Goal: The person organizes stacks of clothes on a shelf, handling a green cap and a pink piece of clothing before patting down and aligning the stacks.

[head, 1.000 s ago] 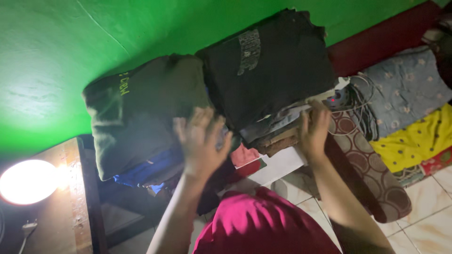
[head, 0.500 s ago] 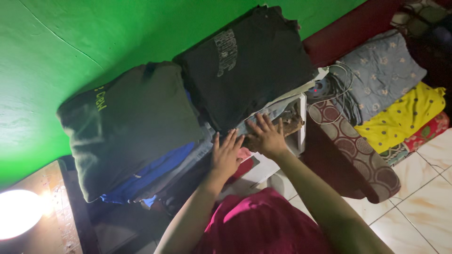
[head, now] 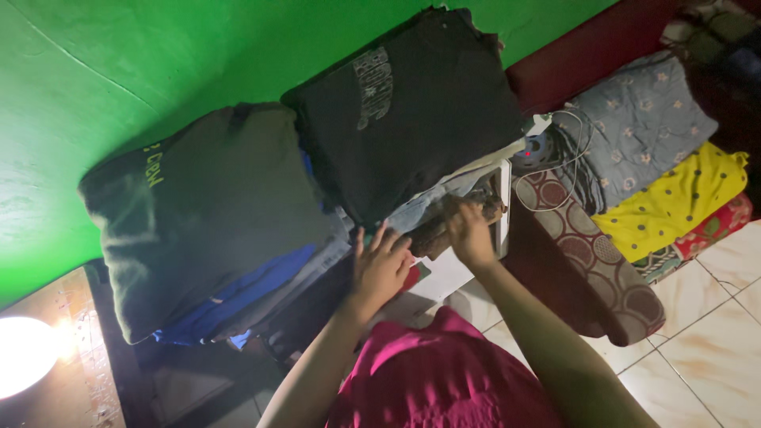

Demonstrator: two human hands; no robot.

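Two stacks of folded clothes stand against a green wall. The left stack [head: 206,214] has a dark olive shirt on top, the right stack [head: 412,111] a black printed shirt. My left hand [head: 382,265] lies flat with fingers spread against the lower layers between the stacks, near a red garment [head: 411,276]. My right hand [head: 468,230] grips a brown folded garment [head: 440,230] low in the right stack, its fingers curled around the edge. A magenta cloth [head: 444,372] covers my lap below.
A white shelf edge [head: 502,202] bears the right stack. To the right lie a power strip with cables [head: 547,150], a brown circle-patterned cushion [head: 590,254] and grey, yellow and red fabrics [head: 674,198]. A bright lamp [head: 24,357] glows on a wooden surface at lower left. Tiled floor [head: 705,333] shows at lower right.
Both hands dropped from the stack fronts to the lower layers. My right hand went from lying flat to gripping the brown garment; my left hand barely shifted.
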